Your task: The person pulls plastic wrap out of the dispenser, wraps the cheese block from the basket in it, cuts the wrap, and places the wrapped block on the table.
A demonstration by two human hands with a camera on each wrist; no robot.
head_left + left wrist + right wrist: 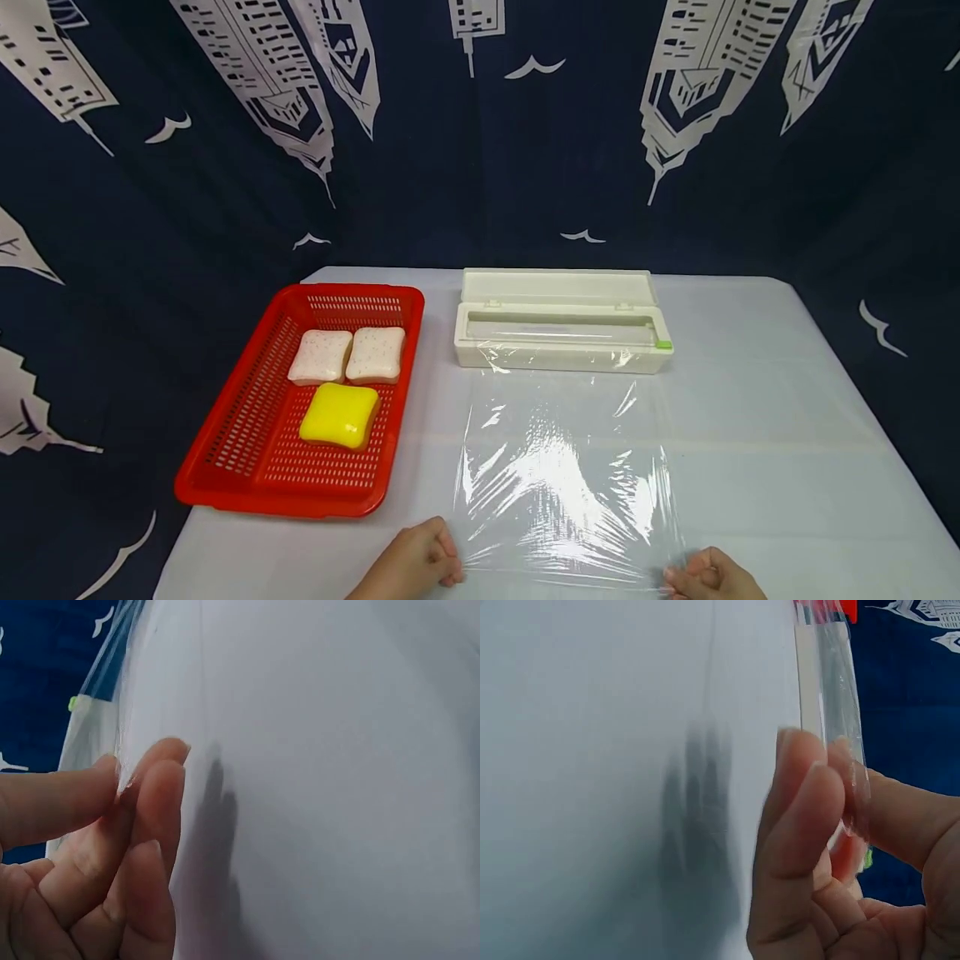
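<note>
A sheet of clear plastic wrap (558, 483) stretches from a white wrap dispenser (562, 357) toward the front of the table. My left hand (420, 558) pinches its near left corner; in the left wrist view the thumb and forefinger (90, 787) close on the film's edge. At the near right corner, my right hand (712, 575) pinches the film too, and the right wrist view shows the wrap (844, 697) between thumb and fingers. The dispenser's lid (558, 287) is raised, with a roll (562, 329) inside. The film looks fairly taut, with creases and bright glare.
Left of the film stands a red plastic basket (247, 497) holding two speckled white bread-shaped pieces (321, 357) and a yellow one (340, 415). A green tab (663, 344) marks the dispenser's right end. Behind the white table (787, 467) hangs a navy cloth (480, 183) with a printed pattern.
</note>
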